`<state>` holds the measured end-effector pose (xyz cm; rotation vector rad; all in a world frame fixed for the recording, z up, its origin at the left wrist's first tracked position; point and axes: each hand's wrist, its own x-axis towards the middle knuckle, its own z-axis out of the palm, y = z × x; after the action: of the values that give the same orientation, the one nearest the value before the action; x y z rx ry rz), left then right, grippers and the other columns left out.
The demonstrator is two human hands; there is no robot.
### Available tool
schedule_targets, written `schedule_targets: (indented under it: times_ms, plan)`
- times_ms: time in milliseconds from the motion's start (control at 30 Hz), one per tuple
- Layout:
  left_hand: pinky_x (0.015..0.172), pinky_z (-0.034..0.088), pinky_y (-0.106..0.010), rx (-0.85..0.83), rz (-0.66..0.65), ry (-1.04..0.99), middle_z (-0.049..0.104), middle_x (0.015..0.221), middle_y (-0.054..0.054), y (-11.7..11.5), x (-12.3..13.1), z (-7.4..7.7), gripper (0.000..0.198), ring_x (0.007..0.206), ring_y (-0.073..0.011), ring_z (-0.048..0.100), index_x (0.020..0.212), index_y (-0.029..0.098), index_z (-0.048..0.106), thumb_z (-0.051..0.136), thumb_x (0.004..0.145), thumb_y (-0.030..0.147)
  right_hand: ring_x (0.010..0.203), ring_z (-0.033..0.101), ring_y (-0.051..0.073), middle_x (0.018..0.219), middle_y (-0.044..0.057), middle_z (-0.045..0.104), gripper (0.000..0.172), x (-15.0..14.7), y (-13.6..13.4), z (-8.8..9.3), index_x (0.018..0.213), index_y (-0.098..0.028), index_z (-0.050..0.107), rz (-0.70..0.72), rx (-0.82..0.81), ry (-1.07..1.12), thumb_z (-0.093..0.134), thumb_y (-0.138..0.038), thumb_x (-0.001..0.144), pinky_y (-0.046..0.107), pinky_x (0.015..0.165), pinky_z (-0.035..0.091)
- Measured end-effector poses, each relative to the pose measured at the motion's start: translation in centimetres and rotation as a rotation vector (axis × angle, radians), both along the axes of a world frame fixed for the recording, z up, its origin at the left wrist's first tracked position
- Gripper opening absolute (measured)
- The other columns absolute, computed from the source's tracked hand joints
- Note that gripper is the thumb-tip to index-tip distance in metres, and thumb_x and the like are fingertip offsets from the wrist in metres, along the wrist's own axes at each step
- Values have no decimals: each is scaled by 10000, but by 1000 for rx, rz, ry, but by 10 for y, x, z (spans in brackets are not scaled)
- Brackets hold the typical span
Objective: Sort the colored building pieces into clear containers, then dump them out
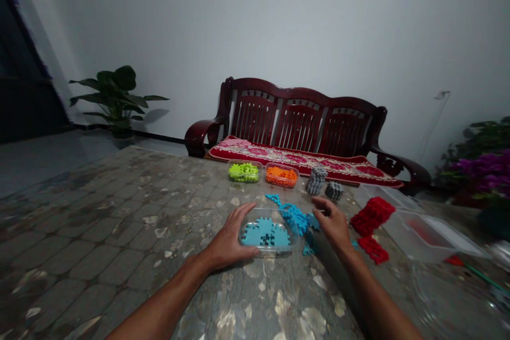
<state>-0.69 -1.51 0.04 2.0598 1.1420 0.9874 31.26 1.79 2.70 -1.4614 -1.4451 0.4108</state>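
Observation:
A clear plastic tub (268,248) holding blue interlocking pieces sits on the stone-patterned table in front of me. My left hand (229,240) grips the tub's left end, thumb over its far rim and fingers along the near side. My right hand (333,223) hovers just right of the tub over a joined blue piece assembly (295,216), fingers curled loosely with the thumb pointing left; I cannot see whether anything is in them.
Behind stand a tub of green pieces (244,171), a tub of orange pieces (281,175) and two grey piece stacks (324,184). Red piece slabs (371,216) and empty clear tubs (422,234) lie to the right. A wooden bench (298,122) stands beyond the table.

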Motion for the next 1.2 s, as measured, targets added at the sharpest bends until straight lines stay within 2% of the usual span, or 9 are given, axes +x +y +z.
schedule_targets:
  times_ms: [133, 267, 467, 600, 700, 833, 933, 1033, 1200]
  plan:
    - [1211, 307, -551, -10, 14, -5, 385, 1572, -143, -1, 0, 3, 977, 1452, -373, 377, 1516, 235, 372, 813, 645, 276, 985, 719, 299, 1055, 106, 781, 453, 25, 1, -20, 1050, -197, 755, -6, -95, -95, 551, -285, 656, 462, 889, 564]
    - [1213, 313, -542, 6, 27, -11, 407, 1558, -131, -2, 0, 5, 942, 1443, -364, 398, 1506, 235, 385, 776, 649, 235, 1093, 682, 324, 1142, 103, 761, 536, 40, -4, -33, 1154, -198, 741, -31, -122, -328, 565, -233, 648, 517, 984, 514]
    - [1216, 310, -536, 18, 22, -7, 412, 1557, -122, -2, -1, 5, 927, 1446, -355, 394, 1502, 240, 387, 758, 653, 216, 1135, 656, 348, 1202, 108, 740, 580, 43, -8, -32, 1284, -221, 691, -15, -170, -609, 676, -397, 732, 500, 999, 494]
    - [1219, 307, -542, 6, 12, -7, 403, 1556, -122, -1, -1, 3, 934, 1451, -355, 382, 1499, 243, 394, 764, 641, 219, 1088, 673, 341, 1146, 126, 751, 578, 42, -9, -34, 1299, -192, 677, -15, -155, -660, 646, -438, 778, 480, 968, 506]
    - [1218, 307, -543, 2, 16, -4, 395, 1560, -121, -1, -1, 2, 942, 1453, -357, 378, 1501, 246, 392, 766, 637, 214, 1060, 680, 331, 1099, 121, 756, 598, 44, -9, -35, 1306, -192, 665, -47, -126, -618, 662, -449, 766, 468, 950, 511]
    - [1214, 311, -542, -2, 20, -3, 397, 1559, -127, -1, -1, 4, 942, 1449, -365, 386, 1498, 241, 398, 778, 637, 217, 1053, 679, 314, 1113, 100, 756, 619, 35, -9, -23, 1328, -211, 633, -26, -39, -439, 662, -467, 765, 482, 962, 508]
    - [1224, 302, -531, -10, 14, -2, 398, 1556, -128, -2, 0, 6, 940, 1457, -365, 375, 1493, 232, 407, 782, 632, 202, 1043, 678, 291, 1138, 98, 751, 633, 15, -14, -4, 1349, -204, 611, 101, 22, -344, 676, -458, 773, 474, 968, 511]
    - [1233, 281, -535, -6, 5, -7, 392, 1560, -123, -2, 0, 7, 928, 1468, -357, 355, 1494, 240, 398, 764, 642, 191, 1085, 660, 276, 1167, 83, 744, 631, -11, -21, 11, 1367, -229, 602, 224, 74, -339, 704, -375, 761, 471, 1006, 490]
    - [1225, 292, -536, -4, -3, -18, 397, 1550, -124, -2, 0, 7, 930, 1457, -359, 366, 1491, 239, 394, 760, 637, 201, 1089, 654, 273, 1175, 73, 743, 519, -35, -24, 12, 1276, -254, 683, 363, 87, -348, 713, -338, 764, 460, 992, 498]
